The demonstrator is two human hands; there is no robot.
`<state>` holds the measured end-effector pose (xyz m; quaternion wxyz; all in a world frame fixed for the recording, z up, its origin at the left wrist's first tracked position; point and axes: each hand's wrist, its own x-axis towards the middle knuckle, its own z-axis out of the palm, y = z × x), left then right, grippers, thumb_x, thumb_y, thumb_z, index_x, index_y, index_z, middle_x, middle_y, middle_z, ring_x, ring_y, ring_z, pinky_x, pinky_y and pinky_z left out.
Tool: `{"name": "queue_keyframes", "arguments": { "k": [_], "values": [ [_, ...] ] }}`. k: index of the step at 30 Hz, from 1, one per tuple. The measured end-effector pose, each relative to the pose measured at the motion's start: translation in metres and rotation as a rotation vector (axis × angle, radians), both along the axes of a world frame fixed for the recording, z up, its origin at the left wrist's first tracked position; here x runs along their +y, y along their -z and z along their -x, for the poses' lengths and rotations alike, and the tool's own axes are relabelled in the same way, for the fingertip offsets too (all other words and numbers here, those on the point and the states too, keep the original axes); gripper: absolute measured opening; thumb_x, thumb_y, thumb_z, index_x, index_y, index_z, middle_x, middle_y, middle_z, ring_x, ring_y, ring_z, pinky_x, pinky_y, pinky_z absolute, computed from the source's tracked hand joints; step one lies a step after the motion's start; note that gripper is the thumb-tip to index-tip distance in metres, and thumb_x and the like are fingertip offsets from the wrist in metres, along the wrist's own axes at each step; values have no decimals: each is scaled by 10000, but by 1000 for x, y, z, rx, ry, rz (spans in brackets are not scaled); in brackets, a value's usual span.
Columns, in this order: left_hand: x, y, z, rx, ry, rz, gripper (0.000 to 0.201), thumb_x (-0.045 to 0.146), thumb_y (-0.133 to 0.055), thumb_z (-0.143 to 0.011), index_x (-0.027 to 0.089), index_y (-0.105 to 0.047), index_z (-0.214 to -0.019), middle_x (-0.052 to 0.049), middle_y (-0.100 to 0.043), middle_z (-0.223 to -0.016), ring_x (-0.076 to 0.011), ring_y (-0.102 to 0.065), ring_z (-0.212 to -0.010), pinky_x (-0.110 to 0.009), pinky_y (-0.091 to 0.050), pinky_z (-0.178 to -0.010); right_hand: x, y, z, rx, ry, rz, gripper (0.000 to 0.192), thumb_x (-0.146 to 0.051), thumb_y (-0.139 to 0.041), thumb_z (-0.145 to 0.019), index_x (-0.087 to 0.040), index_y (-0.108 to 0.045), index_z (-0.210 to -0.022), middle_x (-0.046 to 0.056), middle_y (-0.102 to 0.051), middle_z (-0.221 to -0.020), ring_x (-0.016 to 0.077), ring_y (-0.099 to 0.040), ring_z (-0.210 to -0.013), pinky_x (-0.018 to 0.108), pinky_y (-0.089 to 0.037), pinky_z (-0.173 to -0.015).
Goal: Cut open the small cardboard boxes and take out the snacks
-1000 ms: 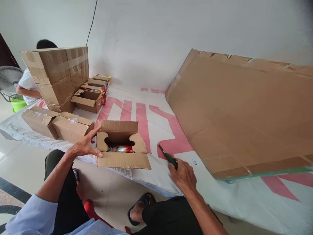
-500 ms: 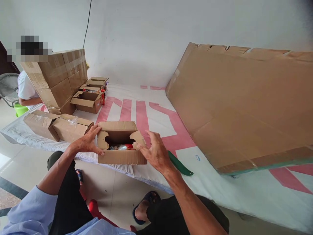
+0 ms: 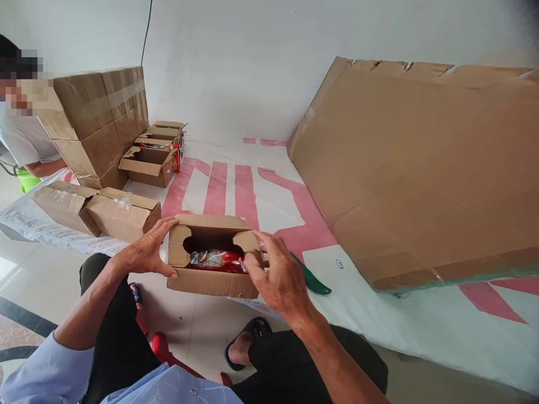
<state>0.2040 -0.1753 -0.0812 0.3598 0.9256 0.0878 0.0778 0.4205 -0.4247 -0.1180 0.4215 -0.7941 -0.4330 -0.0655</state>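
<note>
Right in front of me is a small cardboard box with its flaps folded open. Inside lies a red packet with a clear, shiny part. My left hand grips the box's left end, thumb at the near side and fingers at the far corner. At the other end, my right hand closes round the right wall and its end flap, fingertips near the packet. A green curved object, perhaps a knife handle or sheath, lies partly hidden behind my right hand.
Two taped boxes sit to the left along the table edge. Several open boxes with red packets stand farther back, beside stacked cartons. A large cardboard sheet or carton fills the right. Another person is at far left.
The near box has tipped toward me and come slightly nearer, showing more of the red packet. My right hand has closed in on the box's right end. The person at left has shifted left in view.
</note>
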Motion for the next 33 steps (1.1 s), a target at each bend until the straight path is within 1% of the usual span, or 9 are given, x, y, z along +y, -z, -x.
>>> {"name": "queue_keyframes", "arguments": {
  "k": [5, 8, 14, 19, 22, 25, 29, 31, 33],
  "values": [
    [-2, -8, -2, 50, -8, -2, 1192, 526, -974, -640, 283, -374, -1640, -144, -532, -1485, -392, -563, -1370, -579, -497, -1154, -21, 14, -16, 176, 41, -101, 381, -325, -451, -1001, -219, -647, -1309, 142, -784, -1231, 268, -746, -1057, 405, -607, -896],
    [-1, -13, -5, 82, -31, -10, 1157, 506, -976, -623, 285, -422, -1614, -130, -567, -1426, -385, -602, -1310, -555, -523, -1106, -24, 21, -26, 103, 92, -49, 422, -338, -478, -992, -210, -623, -1367, 163, -761, -1260, 277, -743, -978, 430, -606, -875],
    [0, -22, -11, 132, -67, -83, 993, 650, -908, -672, 265, -525, -1504, -107, -630, -1300, -367, -648, -1208, -523, -530, -1057, -14, 11, -22, -168, 16, 55, 329, -376, -491, -1036, -228, -687, -1255, 168, -707, -1304, 334, -666, -1234, 483, -548, -1043],
    [-25, -22, -34, 238, -304, -263, 757, 716, -801, -767, 194, -582, -1270, -148, -665, -1236, -409, -668, -1203, -537, -538, -1019, 3, -4, -25, -226, 36, 325, 386, -449, -716, -925, -233, -660, -1240, 151, -734, -1188, 368, -675, -1099, 455, -540, -857],
    [-48, -22, -52, 332, -482, -387, 726, 647, -806, -782, 149, -553, -1246, -224, -646, -1291, -467, -686, -1182, -566, -550, -973, 15, -7, -32, -267, 18, 443, 344, -392, -760, -883, -237, -661, -1173, 137, -751, -1111, 362, -679, -1050, 459, -501, -867],
    [-60, -22, -61, 387, -542, -445, 580, 485, -761, -823, 140, -545, -1236, -242, -640, -1298, -468, -713, -1125, -562, -566, -922, 25, -9, -36, -352, -4, 486, 274, -322, -721, -883, -235, -664, -1136, 132, -767, -1091, 351, -680, -1046, 460, -477, -890],
    [-58, -21, -53, 307, -528, -376, 448, 340, -682, -807, 173, -562, -1205, -186, -672, -1241, -403, -713, -1125, -513, -562, -955, 24, -7, -37, -292, 95, 465, 162, -317, -557, -970, -227, -683, -1018, 124, -775, -904, 296, -684, -832, 393, -436, -761],
    [-53, -20, -45, 231, -503, -291, 442, 323, -650, -797, 179, -580, -1209, -155, -688, -1193, -372, -700, -1122, -498, -553, -983, 17, -1, -40, -177, 141, 422, 251, -351, -459, -1016, -228, -665, -939, 107, -729, -763, 267, -640, -705, 367, -390, -670],
    [-47, -20, -38, 164, -478, -182, 445, 313, -605, -804, 189, -605, -1232, -120, -701, -1142, -344, -690, -1092, -493, -550, -991, 9, 8, -46, -52, 117, 330, 286, -390, -423, -1027, -226, -654, -984, 84, -702, -727, 258, -624, -678, 353, -393, -638]
  ]
}}
